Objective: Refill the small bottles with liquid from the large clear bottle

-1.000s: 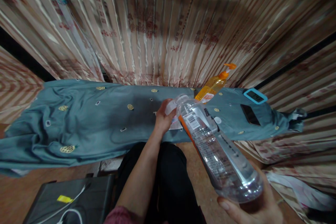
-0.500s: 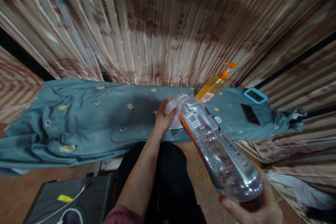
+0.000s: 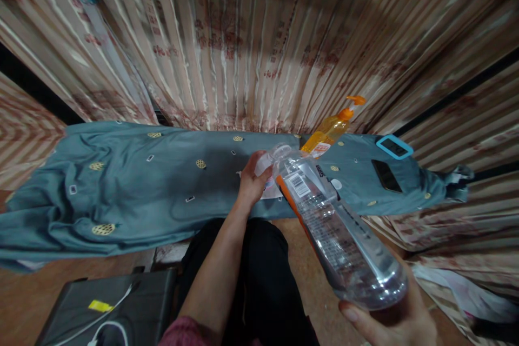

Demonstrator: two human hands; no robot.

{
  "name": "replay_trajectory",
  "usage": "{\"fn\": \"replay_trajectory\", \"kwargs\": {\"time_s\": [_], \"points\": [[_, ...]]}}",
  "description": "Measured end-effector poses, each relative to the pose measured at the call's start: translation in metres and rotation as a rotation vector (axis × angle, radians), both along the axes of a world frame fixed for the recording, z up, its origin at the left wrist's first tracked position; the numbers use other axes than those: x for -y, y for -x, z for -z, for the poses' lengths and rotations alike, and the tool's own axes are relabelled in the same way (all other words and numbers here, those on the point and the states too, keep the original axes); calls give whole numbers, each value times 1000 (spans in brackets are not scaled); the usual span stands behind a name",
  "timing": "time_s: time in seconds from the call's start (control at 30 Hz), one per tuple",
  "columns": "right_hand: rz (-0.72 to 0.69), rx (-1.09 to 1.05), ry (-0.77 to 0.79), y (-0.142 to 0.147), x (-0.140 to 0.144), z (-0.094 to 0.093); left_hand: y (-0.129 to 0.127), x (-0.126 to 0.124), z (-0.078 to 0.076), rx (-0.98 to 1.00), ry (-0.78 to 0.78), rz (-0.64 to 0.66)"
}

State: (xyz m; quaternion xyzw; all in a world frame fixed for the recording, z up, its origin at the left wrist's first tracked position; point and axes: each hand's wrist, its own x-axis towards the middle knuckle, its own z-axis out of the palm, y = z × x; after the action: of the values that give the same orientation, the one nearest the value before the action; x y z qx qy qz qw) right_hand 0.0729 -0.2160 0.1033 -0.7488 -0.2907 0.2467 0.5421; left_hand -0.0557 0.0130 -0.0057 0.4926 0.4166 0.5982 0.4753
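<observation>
A large clear plastic bottle (image 3: 336, 227) with a barcode and an orange-edged label lies tilted across the middle, its neck toward the upper left and lower than its base in the scene. My right hand (image 3: 399, 313) grips it around the base. My left hand (image 3: 253, 179) is closed on a small translucent container (image 3: 265, 164), held against the big bottle's mouth. Fingers and the bottle hide much of this container, so its exact kind is unclear. Just behind the bottle's neck stands an orange pump bottle (image 3: 327, 132) with yellow-orange liquid.
A grey-green cloth with pineapple prints (image 3: 162, 184) covers the narrow table. On its right side lie a dark phone (image 3: 386, 175) and a blue-framed digital clock (image 3: 394, 147). Patterned curtains (image 3: 243, 54) hang behind. A dark case (image 3: 109, 303) with white cables is at lower left.
</observation>
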Motion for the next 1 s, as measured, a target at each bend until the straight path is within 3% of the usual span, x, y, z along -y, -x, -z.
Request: {"fn": "replay_trajectory", "kwargs": {"time_s": [1.0], "points": [[-11,97,26,-1,2,1,-2,0,-2,30,-13,0]]}}
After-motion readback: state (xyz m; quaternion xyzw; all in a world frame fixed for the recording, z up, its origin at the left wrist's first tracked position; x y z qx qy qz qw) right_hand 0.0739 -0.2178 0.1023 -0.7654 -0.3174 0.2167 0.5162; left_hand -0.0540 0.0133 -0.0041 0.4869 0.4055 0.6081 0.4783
